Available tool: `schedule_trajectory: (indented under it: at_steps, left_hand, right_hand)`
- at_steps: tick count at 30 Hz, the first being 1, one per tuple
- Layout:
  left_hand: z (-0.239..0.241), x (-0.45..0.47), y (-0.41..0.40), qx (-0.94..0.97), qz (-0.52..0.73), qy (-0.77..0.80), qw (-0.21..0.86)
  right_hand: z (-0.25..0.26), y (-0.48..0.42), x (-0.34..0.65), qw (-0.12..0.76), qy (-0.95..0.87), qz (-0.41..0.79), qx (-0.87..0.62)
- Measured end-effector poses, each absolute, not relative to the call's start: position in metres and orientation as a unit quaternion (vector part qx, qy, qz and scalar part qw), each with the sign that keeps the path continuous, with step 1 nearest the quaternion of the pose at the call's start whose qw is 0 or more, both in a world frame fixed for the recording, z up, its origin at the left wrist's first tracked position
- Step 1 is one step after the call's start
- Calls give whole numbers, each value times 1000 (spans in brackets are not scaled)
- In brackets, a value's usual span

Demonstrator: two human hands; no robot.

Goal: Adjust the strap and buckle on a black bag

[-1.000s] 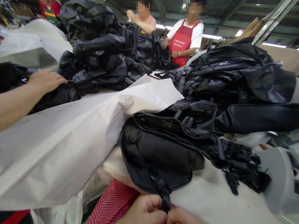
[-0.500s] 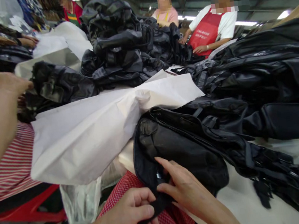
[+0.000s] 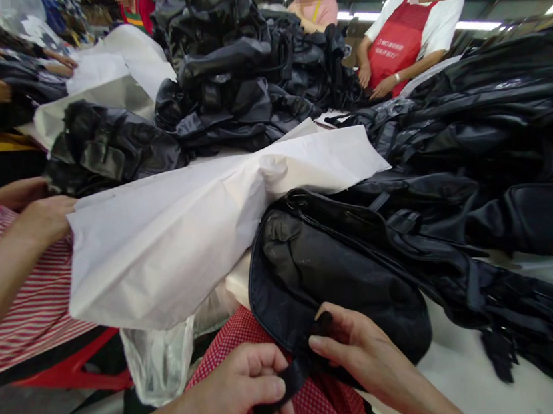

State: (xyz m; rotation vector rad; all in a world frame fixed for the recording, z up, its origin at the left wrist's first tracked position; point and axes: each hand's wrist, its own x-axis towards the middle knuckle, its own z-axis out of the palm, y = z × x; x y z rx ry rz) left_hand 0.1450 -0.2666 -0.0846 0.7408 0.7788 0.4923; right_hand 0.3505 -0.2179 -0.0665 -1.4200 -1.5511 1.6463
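Note:
A black leather-like bag (image 3: pixel 350 272) lies in front of me, its near end hanging over my red checked lap (image 3: pixel 228 347). My left hand (image 3: pixel 258 387) is closed round a black strap (image 3: pixel 292 379) at the bag's near end. Beside it, my right hand (image 3: pixel 347 346) pinches a small dark piece at the bag's near edge, between thumb and fingers. What that piece is, a buckle or a strap end, I cannot make out. Farther right, the bag's straps and buckles (image 3: pixel 526 311) trail across the white surface.
A large white paper sheet (image 3: pixel 175 246) lies left of the bag. Piled black bags (image 3: pixel 216 46) rise behind it, with more bags (image 3: pixel 513 124) at the right. A co-worker's hands (image 3: pixel 46 218) are at the left; a person in a red apron (image 3: pixel 398 44) stands across.
My right hand has drawn slightly down and right, its fingers closing on the small dark piece. My left hand stays on the strap. The co-worker's hand at the left has lowered.

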Motion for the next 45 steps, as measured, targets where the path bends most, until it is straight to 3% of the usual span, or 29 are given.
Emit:
schedule_trajectory:
  at_steps: [7,13,22,35,45]
  left_hand:
    - [-81,142,-269,335,232,353,842]
    - [-79,143,-270,310,243,359,846]
    - [-85,142,-271,298,250,338,857]
    - [-76,149,-272,250,269,349,863]
    - [-57,144,-266,345,221,374,832]
  right_hand:
    - [-67,-223,352,206,-492,643,-549]
    - [-62,-229,343,255,-479,684,-488]
    - [-74,-235,345,253,-528,645,-490]
    - [-73,-250,343,189,-728,400,-523]
    - [-54,-241,349,164,-698,520,-464]
